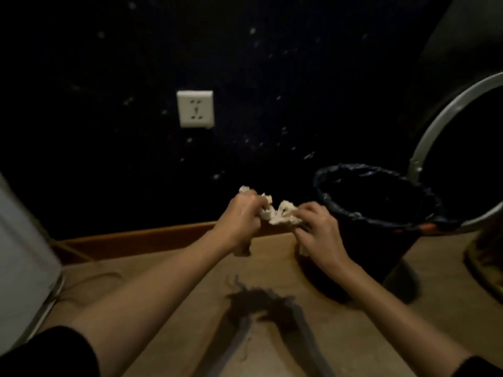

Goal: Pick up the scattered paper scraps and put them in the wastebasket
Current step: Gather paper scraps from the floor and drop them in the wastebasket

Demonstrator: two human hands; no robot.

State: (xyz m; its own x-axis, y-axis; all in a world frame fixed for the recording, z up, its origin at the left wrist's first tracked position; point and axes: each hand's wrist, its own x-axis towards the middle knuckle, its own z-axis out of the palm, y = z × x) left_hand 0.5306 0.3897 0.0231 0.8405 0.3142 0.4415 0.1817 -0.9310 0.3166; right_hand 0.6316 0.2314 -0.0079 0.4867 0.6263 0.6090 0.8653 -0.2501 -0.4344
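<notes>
Though crumpled, paper scraps [275, 213] between both hands' fingers [307, 210].

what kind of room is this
Probably a dim indoor room in a home or office, seen at floor level: a wall socket on the dark wall, a wooden skirting board, and a lined wastebasket on the floor.

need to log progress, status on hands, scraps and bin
Left hand and right hand both shut on paper scraps, held between them. Wastebasket just right, liner open. Nothing in the way.
</notes>
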